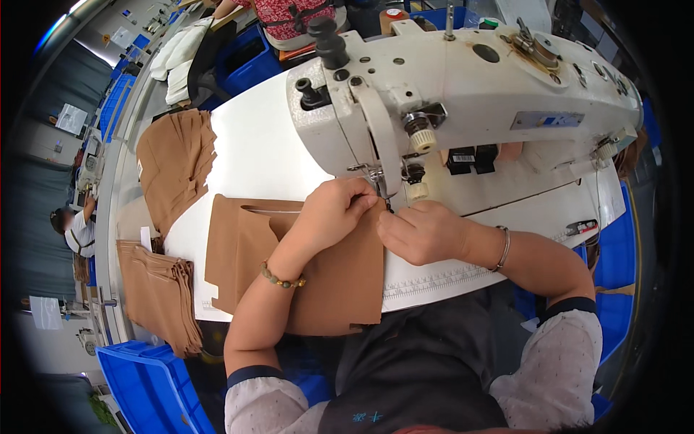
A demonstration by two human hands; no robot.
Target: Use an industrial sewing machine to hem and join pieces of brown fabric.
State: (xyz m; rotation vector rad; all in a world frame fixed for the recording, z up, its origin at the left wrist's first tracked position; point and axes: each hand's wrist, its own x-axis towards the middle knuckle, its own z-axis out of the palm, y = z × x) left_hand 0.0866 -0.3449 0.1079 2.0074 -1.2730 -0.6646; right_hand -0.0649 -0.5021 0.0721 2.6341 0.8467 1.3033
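Note:
A white sewing machine (434, 87) stands over the white table in front of me. Beneath my left forearm lies a brown fabric piece (340, 289), folded over at its upper part and hanging past the table's front edge. My left hand (338, 208) pinches its top right corner close under the machine's needle area. Just right of that corner, my right hand (421, 231) is closed with its fingertips together; whatever it grips is hidden. The two hands nearly meet beside the presser foot (377, 176), which is partly covered.
Left of the work lie a stack of brown fabric pieces (173, 155) and a second brown stack (159, 289) draped over the table edge. A blue crate (148, 383) stands lower left, another blue bin (618, 267) at right. Small scissors-like snips (580, 227) rest at the right. Other people sit beyond.

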